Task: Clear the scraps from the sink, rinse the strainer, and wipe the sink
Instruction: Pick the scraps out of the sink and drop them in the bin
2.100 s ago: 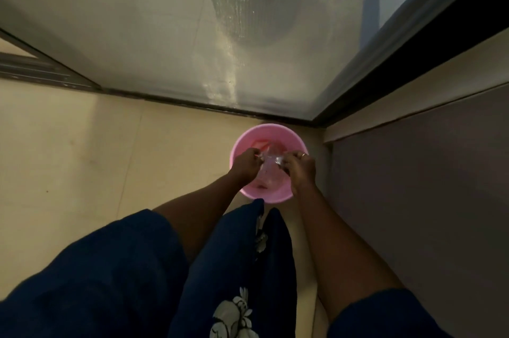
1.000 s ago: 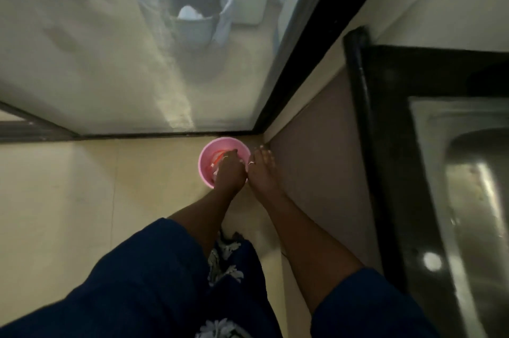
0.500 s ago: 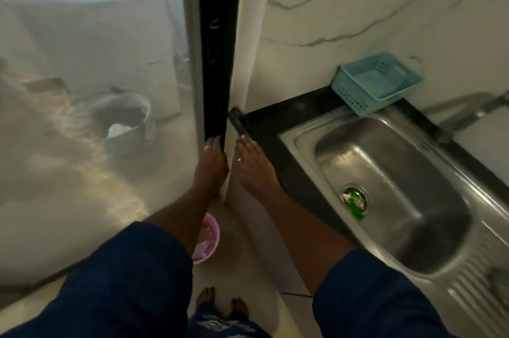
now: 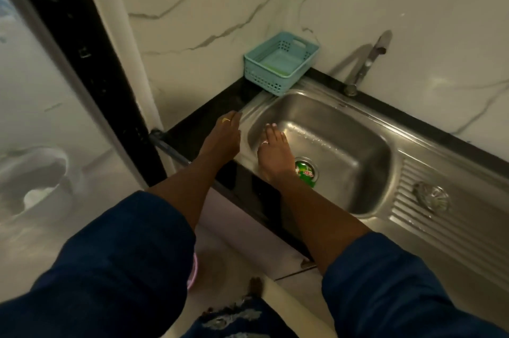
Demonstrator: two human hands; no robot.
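Sink back in view. Two seconds ago both hands were down at the pink bucket on the floor working something clear over it; a second ago they were lifting off it; now they're up at the basin. I read that as one scrap load dumped and the hands coming back for more. Only a sliver of the pink bucket shows now, behind the left sleeve, well below the sink's front edge.

Not clear yet: a green printed wrapper sits in the drain strainer on the sink floor. Strainer is seated in the drain, so rinse and wipe are, by my judgement, both pending. Can't tell if smaller scraps remain on the basin floor; too dim.

Hand pose:
- Right hand reaches over the sink's front edge into the basin, palm down, fingers extended and together, pointing at the back-left wall. Grip flat open, nothing in it. The heel of the hand is just beside the wrapper and hides part of it.
- Left hand is over the black tabletop at the sink's left rim, palm down, fingers straight. Grip open, nothing in it.

Also: teal basket at the sink's back-left corner, tap behind the sink, a glass lying on the drainboard to the sink's right.
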